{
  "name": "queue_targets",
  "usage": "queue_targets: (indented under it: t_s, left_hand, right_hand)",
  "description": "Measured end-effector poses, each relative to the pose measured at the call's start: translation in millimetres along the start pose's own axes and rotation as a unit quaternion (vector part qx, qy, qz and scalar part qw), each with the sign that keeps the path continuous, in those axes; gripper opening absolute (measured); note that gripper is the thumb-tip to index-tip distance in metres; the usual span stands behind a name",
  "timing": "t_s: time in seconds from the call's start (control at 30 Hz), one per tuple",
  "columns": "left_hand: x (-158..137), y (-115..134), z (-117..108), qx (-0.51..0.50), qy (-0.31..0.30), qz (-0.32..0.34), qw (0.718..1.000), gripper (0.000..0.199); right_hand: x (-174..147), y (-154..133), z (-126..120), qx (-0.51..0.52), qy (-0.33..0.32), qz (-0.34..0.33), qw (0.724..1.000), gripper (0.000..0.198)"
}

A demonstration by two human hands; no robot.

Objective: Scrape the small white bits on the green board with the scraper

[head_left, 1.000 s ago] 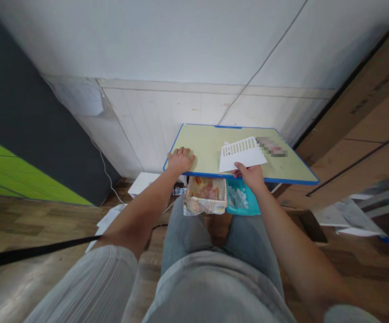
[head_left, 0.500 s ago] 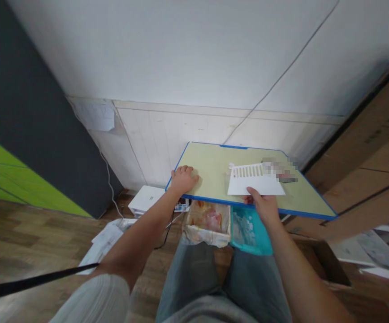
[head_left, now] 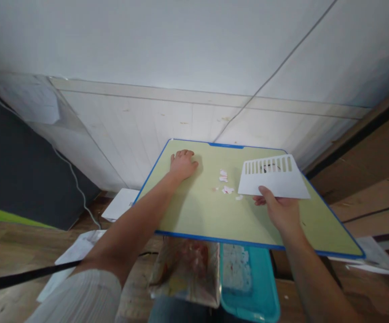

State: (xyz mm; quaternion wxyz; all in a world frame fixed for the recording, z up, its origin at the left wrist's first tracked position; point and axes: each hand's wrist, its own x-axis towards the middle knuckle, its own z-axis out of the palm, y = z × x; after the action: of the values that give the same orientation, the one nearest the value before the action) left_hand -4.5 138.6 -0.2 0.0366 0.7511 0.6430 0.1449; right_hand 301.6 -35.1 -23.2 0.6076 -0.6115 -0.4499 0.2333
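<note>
My left hand (head_left: 183,165) lies on the pale yellow tabletop (head_left: 194,211) toward its left side, fingers stretched out and holding nothing. In my right hand (head_left: 280,211) is a white card (head_left: 271,186) with a row of slots cut along its far edge. My thumb lies on top of the card and my fingers are under it, over the right part of the table. A thin dark object shows through the slots; its kind I cannot make out. Between my hands lie small pinkish-white paper scraps (head_left: 228,190).
Below the table's blue front edge are a lined bin (head_left: 219,278) with refuse and a teal basket (head_left: 265,287). Behind the table stands a white wall (head_left: 140,116) with a cable (head_left: 268,89). Brown cardboard (head_left: 376,188) is at the right, a white box (head_left: 120,204) at the left.
The view has come nearer to the table. My right hand has moved the card to the right, and paper scraps now show on the tabletop. My left hand still rests flat.
</note>
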Motion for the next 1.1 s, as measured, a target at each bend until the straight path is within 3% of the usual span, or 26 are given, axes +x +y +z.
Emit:
queue_targets:
  t_s: [0.17, 0.37, 0.53, 0.83, 1.1]
  left_hand:
    - [10.5, -5.6, 6.3, -0.012, 0.028, 0.025, 0.999, 0.054]
    - [8.6, -5.8, 3.9, -0.01, 0.019, 0.028, 0.999, 0.056]
    - [7.5, -2.8, 5.2, -0.015, 0.027, 0.031, 0.999, 0.054]
    - [6.5, -1.4, 2.7, -0.021, 0.014, 0.026, 0.999, 0.047]
    - [11.0, -3.2, 8.4, -0.034, 0.028, 0.029, 0.999, 0.045]
  right_hand:
    - [-7.1, -0.9, -11.9, -0.053, 0.023, 0.008, 0.998, 0.032]
    - [-20.9, -4.1, -23.4, -0.078, 0.071, 0.006, 0.994, 0.034]
    - [-38.6, -7.4, -27.6, -0.081, 0.028, -0.006, 0.996, 0.037]
    - [-72.0, -25.4, -13.8, -0.086, -0.094, -0.016, 0.992, 0.05]
    - [-71.3, -28.7, -50.0, -0.1, -0.103, -0.033, 0.989, 0.056]
